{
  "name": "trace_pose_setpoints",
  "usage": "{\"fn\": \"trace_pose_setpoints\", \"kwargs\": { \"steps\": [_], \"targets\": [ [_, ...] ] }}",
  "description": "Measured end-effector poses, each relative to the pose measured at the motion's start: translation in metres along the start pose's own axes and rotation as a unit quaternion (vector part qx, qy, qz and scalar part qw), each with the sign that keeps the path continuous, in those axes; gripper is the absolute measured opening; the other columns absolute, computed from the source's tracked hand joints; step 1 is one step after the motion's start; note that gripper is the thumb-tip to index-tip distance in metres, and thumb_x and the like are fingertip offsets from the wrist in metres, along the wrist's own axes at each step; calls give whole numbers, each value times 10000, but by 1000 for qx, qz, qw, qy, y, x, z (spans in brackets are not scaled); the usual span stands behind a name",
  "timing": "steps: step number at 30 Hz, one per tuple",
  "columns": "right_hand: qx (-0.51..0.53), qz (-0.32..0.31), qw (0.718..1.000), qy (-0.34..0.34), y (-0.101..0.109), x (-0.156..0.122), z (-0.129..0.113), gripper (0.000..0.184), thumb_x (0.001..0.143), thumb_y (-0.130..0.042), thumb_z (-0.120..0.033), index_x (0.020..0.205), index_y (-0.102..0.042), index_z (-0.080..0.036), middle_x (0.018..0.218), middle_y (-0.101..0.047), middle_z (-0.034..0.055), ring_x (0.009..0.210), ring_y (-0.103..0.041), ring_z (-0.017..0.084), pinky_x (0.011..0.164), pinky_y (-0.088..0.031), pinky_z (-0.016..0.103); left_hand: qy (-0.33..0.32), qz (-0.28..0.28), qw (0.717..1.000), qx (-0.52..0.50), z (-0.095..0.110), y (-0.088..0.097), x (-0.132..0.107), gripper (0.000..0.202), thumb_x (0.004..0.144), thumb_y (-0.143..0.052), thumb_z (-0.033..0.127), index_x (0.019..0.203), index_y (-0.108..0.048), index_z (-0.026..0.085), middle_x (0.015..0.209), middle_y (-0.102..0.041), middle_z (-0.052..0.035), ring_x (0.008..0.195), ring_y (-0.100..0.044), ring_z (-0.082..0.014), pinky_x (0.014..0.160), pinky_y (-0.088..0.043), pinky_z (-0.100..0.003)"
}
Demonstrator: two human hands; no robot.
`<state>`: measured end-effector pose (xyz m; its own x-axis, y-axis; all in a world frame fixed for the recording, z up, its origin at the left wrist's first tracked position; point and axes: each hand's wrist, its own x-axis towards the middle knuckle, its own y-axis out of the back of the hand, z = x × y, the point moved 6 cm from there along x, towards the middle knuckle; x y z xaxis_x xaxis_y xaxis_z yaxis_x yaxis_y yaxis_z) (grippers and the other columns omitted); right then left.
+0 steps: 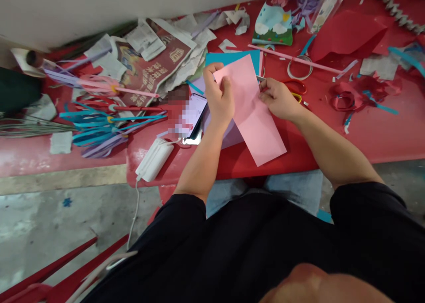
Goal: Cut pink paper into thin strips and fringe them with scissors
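The person's left hand (pixel 219 95) clasped pink paper (pixel 249 108), thumb on top; right hand (pixel 279 100), fingers nearly closed, pinched its edge near red-handled scissors (pixel 300 82).

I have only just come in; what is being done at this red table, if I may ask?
A person in a black short-sleeved top is handling a pink rectangular paper sheet above the red table. The left hand grips its upper left part, while the right hand is at its right edge. Red-and-yellow-handled scissors show just behind the right hand; whether it holds them is unclear. Bundles of teal paper strips lie to the left.
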<state>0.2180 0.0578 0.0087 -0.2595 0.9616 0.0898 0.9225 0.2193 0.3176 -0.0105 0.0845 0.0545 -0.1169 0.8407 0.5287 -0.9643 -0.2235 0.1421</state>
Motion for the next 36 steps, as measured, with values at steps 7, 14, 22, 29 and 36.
{"fn": "trace_pose_setpoints", "kwargs": {
  "steps": [7, 14, 22, 29, 36],
  "targets": [
    [-13, -34, 999, 18, -6, -2, -15, 326, 991, -873, -390, 1165, -622, -276, 754, -625, -31, 687, -617, 214, 738, -598, 436, 9, 16, 1000, 22, -10, 11, 7, 212, 1180, -678, 434, 1288, -551, 302, 1365, -684, -135, 1429, -611, -304, 1360, -411, -580],
    [-10, -40, 999, -13, -6, -5, -18, 280, 1052, -828, -434, 1025, -593, -285, 637, -482, -69, 587, -401, 160, 609, -450, 371, 55, 28, 998, 15, -19, 15, 13, 240, 1142, -757, 432, 1253, -573, 324, 1371, -687, -85, 1476, -573, -285, 1407, -382, -557],
    [-7, -53, 999, 3, -10, -8, -29, 325, 860, -968, -291, 1081, -731, -267, 821, -693, 11, 802, -670, 247, 783, -610, 452, 2, 106, 994, 24, -7, 30, 13, 198, 1112, -678, 228, 1259, -564, 296, 1334, -685, -105, 1371, -601, -278, 1356, -401, -522],
    [-22, -28, 999, 16, -1, -6, -31, 214, 946, -892, -308, 1055, -711, -271, 778, -625, -8, 743, -610, 213, 745, -598, 426, 77, 69, 992, -73, -35, 18, 17, 566, 1072, -752, 828, 1248, -609, 309, 1326, -721, -54, 1452, -561, -263, 1264, -449, -542],
    [-9, 52, 998, 37, 18, -1, -26, 366, 992, -915, -427, 1149, -606, -308, 827, -590, -10, 764, -603, 218, 744, -609, 422, 139, -53, 983, -110, -5, -22, -20, 182, 1034, -855, 391, 1103, -697, 333, 1161, -813, -36, 1139, -781, -322, 1049, -636, -532]
  ]
}}
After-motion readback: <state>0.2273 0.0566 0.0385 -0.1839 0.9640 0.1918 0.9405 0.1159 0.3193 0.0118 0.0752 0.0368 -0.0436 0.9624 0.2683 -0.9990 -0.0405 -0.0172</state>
